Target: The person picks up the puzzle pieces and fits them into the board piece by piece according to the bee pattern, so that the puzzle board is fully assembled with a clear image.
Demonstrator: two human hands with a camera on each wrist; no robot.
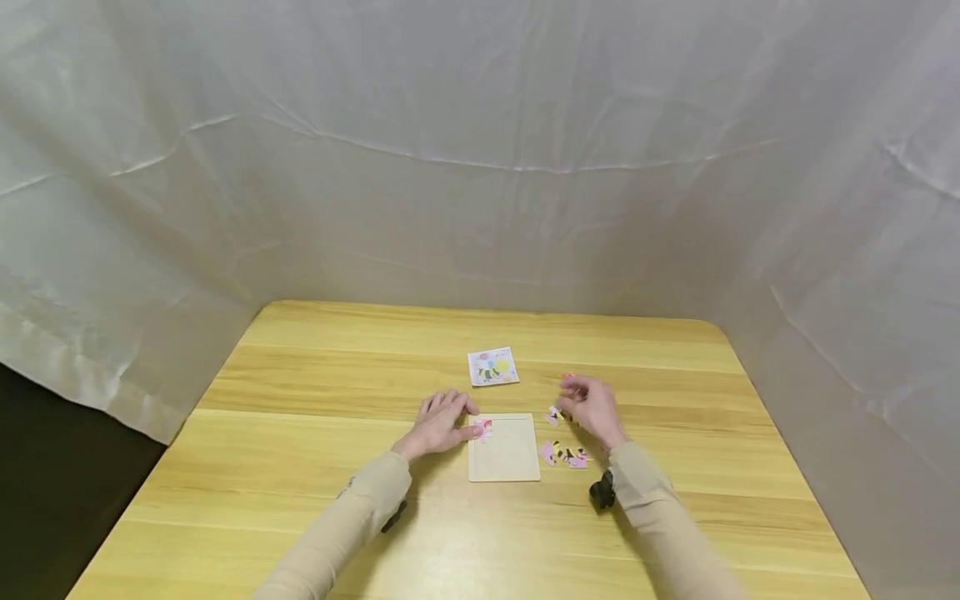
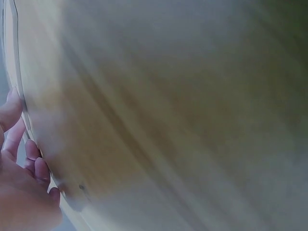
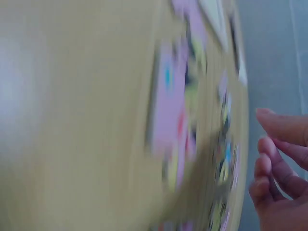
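Head view is taken from above and behind, facing forward and down; the whole counter [image 1: 315,467] and the backdrop [image 1: 480,150] are seen from afar. Left wrist view is pressed close to the counter edge, blurred, fingers [image 2: 29,154] at lower left. Right wrist view is close, blurred; the pieces [image 3: 178,115] are shared with the head view.

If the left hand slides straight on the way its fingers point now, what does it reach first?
The left hand lies flat on the table, fingers pointing right toward the puzzle tray. It would likely meet the pink piece at the tray's upper left corner first; the fingertips look nearly on it already, though depth is unclear.
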